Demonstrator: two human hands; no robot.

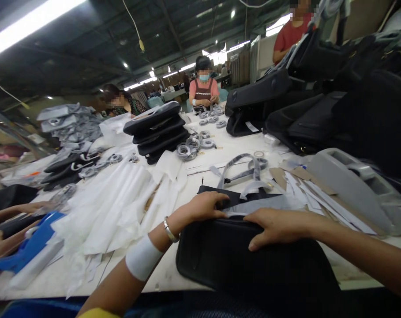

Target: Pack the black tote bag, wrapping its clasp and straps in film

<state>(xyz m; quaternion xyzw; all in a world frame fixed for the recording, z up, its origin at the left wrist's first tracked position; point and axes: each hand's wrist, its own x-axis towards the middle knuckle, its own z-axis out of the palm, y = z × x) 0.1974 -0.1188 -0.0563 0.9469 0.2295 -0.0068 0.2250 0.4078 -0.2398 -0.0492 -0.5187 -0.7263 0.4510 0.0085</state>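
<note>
A black bag (233,256) lies at the table's near edge, its opening facing away from me. My left hand (207,206) is at the left of the opening, fingers curled over the rim and thumb against it. At the right, my right hand (278,226) grips the rim, its thumb on the outer face and its other fingertips hidden inside. A strip of greyish film (263,204) lies along the opening between and beyond my hands. Just behind the bag, a strap wrapped in clear film (235,164) stands in a loop.
White sheets (121,207) are heaped left of the bag; stacked black bags (160,132) stand behind them. Cardboard and paper strips (314,198) and a grey tape dispenser (355,185) lie right. Black bags (359,97) pile up behind. Another person's hands (5,234) work at far left.
</note>
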